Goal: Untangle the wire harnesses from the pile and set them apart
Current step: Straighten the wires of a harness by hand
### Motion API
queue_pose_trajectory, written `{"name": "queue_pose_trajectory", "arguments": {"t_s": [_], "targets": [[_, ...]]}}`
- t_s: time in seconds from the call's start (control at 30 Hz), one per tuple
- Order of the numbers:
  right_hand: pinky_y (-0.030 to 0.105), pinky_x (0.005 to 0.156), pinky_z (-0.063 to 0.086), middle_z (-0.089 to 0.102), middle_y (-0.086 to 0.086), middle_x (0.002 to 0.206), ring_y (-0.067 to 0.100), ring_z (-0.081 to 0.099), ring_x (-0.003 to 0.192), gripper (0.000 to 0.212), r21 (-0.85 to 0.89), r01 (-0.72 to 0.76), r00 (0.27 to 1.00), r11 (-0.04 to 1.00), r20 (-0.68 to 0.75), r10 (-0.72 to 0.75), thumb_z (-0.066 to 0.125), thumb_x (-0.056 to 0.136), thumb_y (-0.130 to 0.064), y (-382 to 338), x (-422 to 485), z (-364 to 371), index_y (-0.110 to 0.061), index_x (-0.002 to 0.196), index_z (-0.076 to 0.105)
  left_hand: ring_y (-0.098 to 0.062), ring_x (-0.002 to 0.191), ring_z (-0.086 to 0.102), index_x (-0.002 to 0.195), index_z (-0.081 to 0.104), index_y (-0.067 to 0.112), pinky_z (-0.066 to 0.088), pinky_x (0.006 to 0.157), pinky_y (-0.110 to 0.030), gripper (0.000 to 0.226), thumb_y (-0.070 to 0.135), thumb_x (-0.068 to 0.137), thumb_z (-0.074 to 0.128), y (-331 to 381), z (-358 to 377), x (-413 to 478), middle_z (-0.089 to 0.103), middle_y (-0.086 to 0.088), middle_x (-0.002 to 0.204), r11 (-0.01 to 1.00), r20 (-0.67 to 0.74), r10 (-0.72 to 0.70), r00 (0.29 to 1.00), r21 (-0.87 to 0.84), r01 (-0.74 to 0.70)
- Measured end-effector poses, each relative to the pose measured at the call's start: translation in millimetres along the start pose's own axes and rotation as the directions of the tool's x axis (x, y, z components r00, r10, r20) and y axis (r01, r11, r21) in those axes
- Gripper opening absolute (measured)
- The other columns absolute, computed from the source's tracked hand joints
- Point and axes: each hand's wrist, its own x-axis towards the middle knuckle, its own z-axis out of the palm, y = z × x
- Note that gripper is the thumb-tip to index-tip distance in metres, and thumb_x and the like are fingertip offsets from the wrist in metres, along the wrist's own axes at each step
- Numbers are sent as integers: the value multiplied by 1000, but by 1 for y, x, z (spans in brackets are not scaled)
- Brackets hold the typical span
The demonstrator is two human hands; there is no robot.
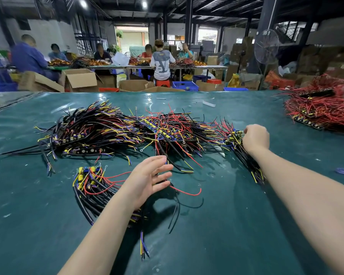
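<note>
Tabletop [226, 225] under the left hand [147, 180] and right hand [255, 138] is glossy teal sheet, kinda wrinkly, vinyl-looking. Wires [111, 128] past the hands have smooth plastic insulation, with little bare metal ring ends [141, 150]. Matt cardboard boxes [81, 79] way beyond.

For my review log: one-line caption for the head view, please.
Right hand grips a harness beside the tangled pile; open left hand hovers by a separated bundle on the green table.

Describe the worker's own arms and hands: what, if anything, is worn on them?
The left hand and right hand are bare, with no gloves. No sleeve shows on either side, right up to the picture's edge. No watch, bracelet, ring or marking is visible.
</note>
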Motion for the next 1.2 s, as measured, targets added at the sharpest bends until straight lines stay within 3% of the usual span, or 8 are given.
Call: {"name": "queue_pose_trajectory", "arguments": {"t_s": [0.13, 0.4, 0.5, 0.57, 0.67, 0.8, 1.0, 1.2], "targets": [[37, 86, 45, 63, 25, 110, 39, 57, 105, 32, -28, 84, 984, 996, 159, -78, 47, 82, 5, 2, -10, 7, 0, 106, 67, -8, 67, 63, 95, 59, 20, 54, 60, -21, 10, 23, 88, 52, 0, 0, 0, 71, 5, 74, 1000, 12, -25, 1000, 8, 24], [30, 79, 34, 59, 20, 109, 35, 53, 102, 33, 478, -49, 986, 877, -118, 120, 44, 78, 5, -32, -38, 2, -5, 93, 72, 2, 40, 48, 78, 62, 20, 34, 37, -11, 13, 10, 87, 57, 12, -12, -1, 64, 7, 59, 974, -186, 160, 969, 191, -124], [29, 71, 34, 67, 17, 94, 28, 57, 83, 28, 618, 13, 984, 786, -149, 101, 48, 75, 6, -58, -71, 1, -6, 83, 72, -7, 56, 51, 70, 60, 24, 41, 58, -22, 22, 6, 82, 57, 11, -27, 3, 59, 6, 67, 750, -281, 380, 881, 652, -116], [24, 64, 35, 69, 10, 81, 15, 54, 69, 25, 716, 88, 993, 692, -114, -9, 51, 74, 7, -75, -99, 2, -6, 78, 72, -14, 70, 53, 74, 58, 27, 39, 69, -25, 16, 12, 80, 59, 7, -31, 3, 60, 8, 75, 543, -197, 340, 919, 839, -22], [19, 59, 38, 62, -8, 63, 0, 49, 57, 17, 782, 134, 942, 608, 91, -324, 58, 77, 0, -93, -137, 6, -12, 75, 70, -14, 77, 54, 81, 57, 27, 37, 69, -23, 11, 34, 79, 66, 0, -28, 1, 58, 11, 77, 335, -76, 196, 978, 942, 6], [24, 62, 41, 56, -10, 55, 7, 50, 54, 9, 641, 266, 759, 720, 321, -566, 62, 80, -18, -94, -158, 15, -15, 78, 71, -23, 89, 58, 85, 66, 22, 40, 71, -28, 14, 35, 80, 65, -10, -20, -1, 62, 0, 86, 120, -53, 323, 945, 993, 15], [16, 56, 47, 60, 9, 75, 10, 56, 57, 25, 820, -40, 811, 571, 360, -461, 47, 84, 12, -81, -147, 15, -5, 91, 64, -3, 32, 32, 66, 58, 14, 25, 34, -13, 26, 14, 90, 50, 3, -7, -2, 50, 7, 39, 832, -186, 284, 941, 535, -146], [20, 53, 53, 69, -2, 69, 8, 64, 53, 29, 875, -483, 674, 41, 401, -620, 49, 86, 8, -90, -151, 9, -17, 100, 57, -3, 29, 17, 65, 43, 18, 14, 35, -5, 34, 30, 96, 37, -3, 11, -4, 37, 7, 37, 956, -110, -101, 989, 266, 127]]}}
